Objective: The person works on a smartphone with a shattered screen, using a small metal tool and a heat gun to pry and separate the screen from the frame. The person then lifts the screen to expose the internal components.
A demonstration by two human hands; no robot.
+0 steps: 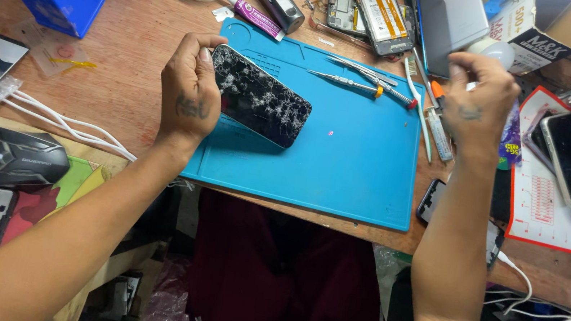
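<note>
My left hand [191, 91] is clamped around the black, flat, rectangular phone with the shattered glass screen [258, 96], thumb along its near long edge and fingers wrapped behind it. I hold it tilted, its lower right corner hanging just over the blue silicone repair mat [343, 167] that lies on the wooden workbench [133, 40]. The cracks spread over the whole glass, densest toward the upper end near my thumb.

My right hand [480, 97] is up at the far right edge of the mat, fingers curled together over the clutter there. It looks pinched on something small, but I cannot tell what, or whether it grips anything at all; a white rounded object shows just behind the knuckles.

I judge this to be the opening stage of work on the cracked phone: it is held ready, still in one piece, and my other hand is picking among the tools. The slim metal tweezers [362, 70] and the thin precision screwdriver with an orange collar [344, 82] lie untouched on the mat beyond the phone, with a white toothbrush [417, 104] just beside them.

The next move calls for a steady hold on the phone's edges, away from the splintered glass, and a fine tool brought in by my right hand
</note>
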